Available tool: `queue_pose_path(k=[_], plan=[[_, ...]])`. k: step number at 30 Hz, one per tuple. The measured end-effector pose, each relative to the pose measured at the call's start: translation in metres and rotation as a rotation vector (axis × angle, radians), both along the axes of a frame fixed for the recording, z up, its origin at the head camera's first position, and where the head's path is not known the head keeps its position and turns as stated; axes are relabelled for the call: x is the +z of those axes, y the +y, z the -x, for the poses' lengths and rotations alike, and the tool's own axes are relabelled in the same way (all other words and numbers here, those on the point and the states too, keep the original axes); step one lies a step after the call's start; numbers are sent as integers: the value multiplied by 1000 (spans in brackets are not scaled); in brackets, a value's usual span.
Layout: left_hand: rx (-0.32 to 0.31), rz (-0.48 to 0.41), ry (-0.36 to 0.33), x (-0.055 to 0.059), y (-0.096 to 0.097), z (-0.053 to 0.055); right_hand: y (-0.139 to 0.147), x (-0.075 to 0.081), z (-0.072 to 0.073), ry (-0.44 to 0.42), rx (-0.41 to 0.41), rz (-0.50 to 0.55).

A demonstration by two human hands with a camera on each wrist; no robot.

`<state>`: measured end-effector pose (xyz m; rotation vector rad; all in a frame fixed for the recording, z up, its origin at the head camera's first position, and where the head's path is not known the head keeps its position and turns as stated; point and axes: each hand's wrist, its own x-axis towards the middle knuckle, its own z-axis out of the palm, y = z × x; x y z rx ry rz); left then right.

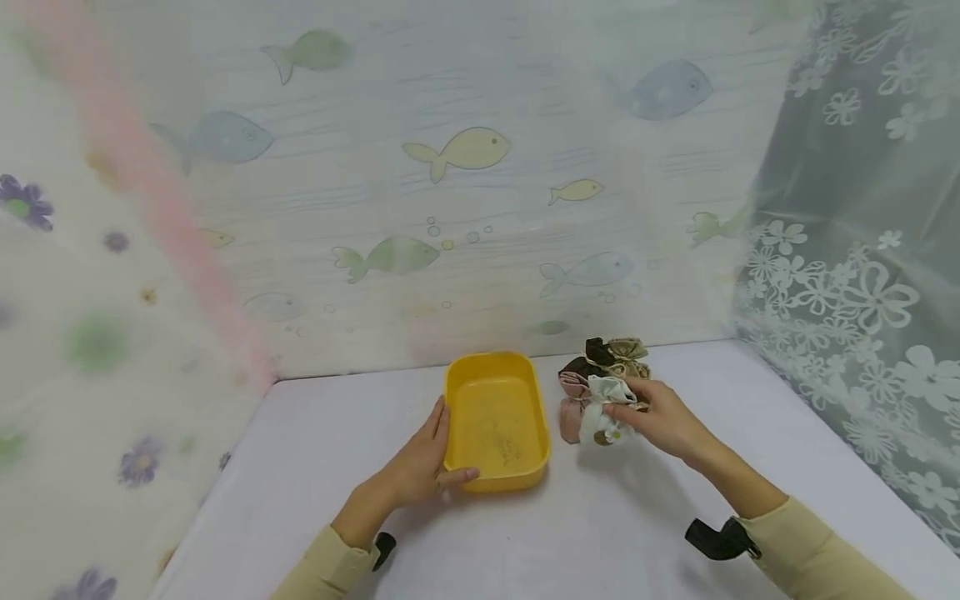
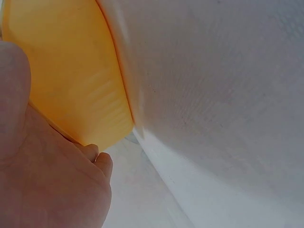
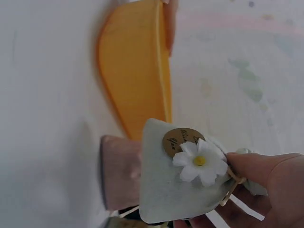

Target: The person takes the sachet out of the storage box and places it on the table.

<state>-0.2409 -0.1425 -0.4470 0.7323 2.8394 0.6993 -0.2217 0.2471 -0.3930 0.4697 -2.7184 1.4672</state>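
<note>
A shallow yellow plastic tray [image 1: 498, 417] stands on the white cloth, with only a few dark specks in it. My left hand [image 1: 420, 467] holds its near left corner, fingers along the left wall and thumb over the near rim. My right hand [image 1: 667, 417] pinches the gathered neck of a pale drawstring pouch [image 3: 171, 190] with a white flower and a round brown tag. That pouch hangs in front of a pink pouch [image 1: 571, 418], a dark brown pouch [image 1: 581, 367] and a tan pouch [image 1: 627, 350], which it partly hides.
A white cloth covers the table [image 1: 360, 533]. Behind it hangs a curtain [image 1: 480, 275] with printed fish, and a lace-flowered sheer curtain [image 1: 862, 275] is on the right. Black straps [image 1: 720, 539] show at both wrists.
</note>
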Motion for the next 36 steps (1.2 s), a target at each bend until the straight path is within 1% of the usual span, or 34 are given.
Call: queue_pose_path(k=[5, 8, 10, 13, 17, 23, 26, 30, 33, 36], plan=[[-1, 5, 0, 2, -4, -2, 4, -12, 0, 26, -30, -27], [0, 17, 9, 4, -5, -3, 6, -18, -1, 16, -44, -23], [-6, 14, 20, 5, -6, -4, 7, -21, -2, 9, -53, -21], [-15, 12, 17, 6, -7, -5, 8, -25, -4, 2, -59, -22], [-20, 12, 15, 7, -6, -7, 9, -30, -5, 24, -65, -38], [-7, 20, 17, 7, -5, -6, 7, -37, -3, 45, -55, -35], [0, 26, 12, 6, -6, -5, 6, -41, -2, 60, -36, -34], [-1, 20, 9, 6, -6, -5, 5, -45, -3, 56, -15, -30], [-5, 32, 4, 5, -6, -4, 8, -44, -4, 30, -3, -40], [-13, 28, -6, 5, -6, -3, 16, -38, -6, 1, 13, -72]])
